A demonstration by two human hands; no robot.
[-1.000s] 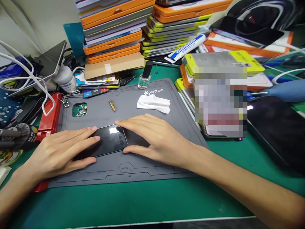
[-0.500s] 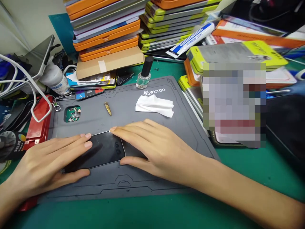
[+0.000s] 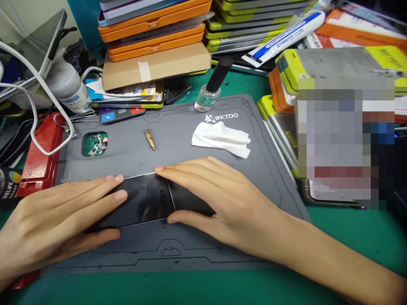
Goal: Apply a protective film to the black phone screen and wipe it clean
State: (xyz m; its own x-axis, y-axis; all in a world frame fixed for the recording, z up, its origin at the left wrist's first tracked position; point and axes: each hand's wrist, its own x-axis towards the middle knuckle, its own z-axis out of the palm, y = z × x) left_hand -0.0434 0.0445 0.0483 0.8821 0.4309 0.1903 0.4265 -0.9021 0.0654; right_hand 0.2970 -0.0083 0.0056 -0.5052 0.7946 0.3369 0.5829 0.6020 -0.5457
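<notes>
Shows a glossy, perhaps smudged black phone (image 3: 148, 199) at lower left-centre, held along its edges by half-open right hand (image 3: 229, 195) and, over its hidden left end, half-open left hand (image 3: 60, 216), with cloth (image 3: 219, 139) mid-frame and bottle (image 3: 208, 95) above.

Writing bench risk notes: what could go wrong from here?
Left grip and right grip both touch the glossy black slab; uneven pressure might flex it.
The bottle stands at the mat's far edge; a knock might tip it.
Small metal parts lie in the mat's cutout; a bump could scatter them.
</notes>
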